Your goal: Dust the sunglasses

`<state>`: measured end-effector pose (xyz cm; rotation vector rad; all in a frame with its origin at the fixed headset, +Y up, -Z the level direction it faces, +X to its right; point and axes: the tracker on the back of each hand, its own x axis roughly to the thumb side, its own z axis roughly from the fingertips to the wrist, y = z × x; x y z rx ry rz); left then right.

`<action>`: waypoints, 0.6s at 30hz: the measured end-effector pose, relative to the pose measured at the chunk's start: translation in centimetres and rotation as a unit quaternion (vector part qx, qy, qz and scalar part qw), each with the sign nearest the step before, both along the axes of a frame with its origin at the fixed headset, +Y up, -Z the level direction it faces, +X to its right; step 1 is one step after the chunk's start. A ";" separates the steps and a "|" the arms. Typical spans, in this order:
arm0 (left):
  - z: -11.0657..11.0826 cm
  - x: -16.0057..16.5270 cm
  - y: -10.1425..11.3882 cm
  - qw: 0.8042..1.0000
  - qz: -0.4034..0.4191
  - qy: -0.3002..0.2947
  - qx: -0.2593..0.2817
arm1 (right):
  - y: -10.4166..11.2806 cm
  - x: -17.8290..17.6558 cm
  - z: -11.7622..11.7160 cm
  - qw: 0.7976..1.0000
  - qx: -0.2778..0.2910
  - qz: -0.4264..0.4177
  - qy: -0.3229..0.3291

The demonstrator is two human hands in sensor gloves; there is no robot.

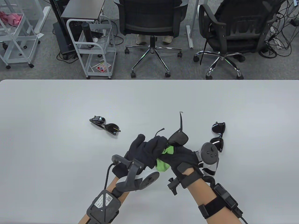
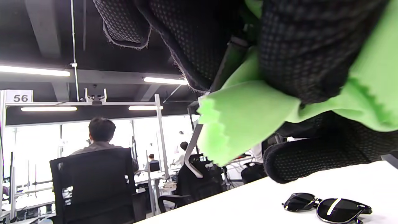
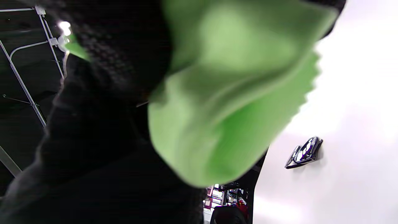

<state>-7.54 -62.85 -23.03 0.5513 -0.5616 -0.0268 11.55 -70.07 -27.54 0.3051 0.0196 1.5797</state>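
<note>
Table view: both hands meet over the bench [image 1: 46, 112]; the left hand [image 1: 144, 149] and right hand [image 1: 182, 156] grip black dark-lensed sunglasses [image 1: 178, 136], arms open, and a green cloth [image 1: 163, 161]. Two folded pairs lie apart, one left [image 1: 105, 126], one right [image 1: 218, 136].
Left wrist view: a sign [image 2: 19, 97] reads "56".
Right wrist view: cloth blurred

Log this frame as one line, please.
phase: wiping | held sunglasses in both hands, left hand, right hand | green cloth between hands | two pairs on table: left pair, right pair
</note>
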 end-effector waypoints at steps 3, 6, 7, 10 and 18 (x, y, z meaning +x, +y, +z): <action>-0.2 -0.3 -0.1 1.000 0.005 -0.001 -0.013 | -0.3 -0.5 -0.3 0.999 0.004 -0.004 0.048; -0.1 -0.6 0.0 1.000 -0.001 0.009 0.001 | -0.6 -1.4 -0.2 0.995 -0.018 -0.041 0.094; -0.1 -0.7 0.0 1.000 -0.003 0.008 0.002 | -0.6 -1.5 -0.2 0.994 -0.020 -0.042 0.099; -0.1 -0.5 -0.1 1.000 0.008 -0.002 -0.008 | 0.1 -1.1 -0.3 0.998 0.012 0.016 0.060; -0.4 -0.8 0.1 0.998 0.048 -0.003 -0.044 | 0.3 -0.8 -0.1 0.999 0.012 0.001 0.053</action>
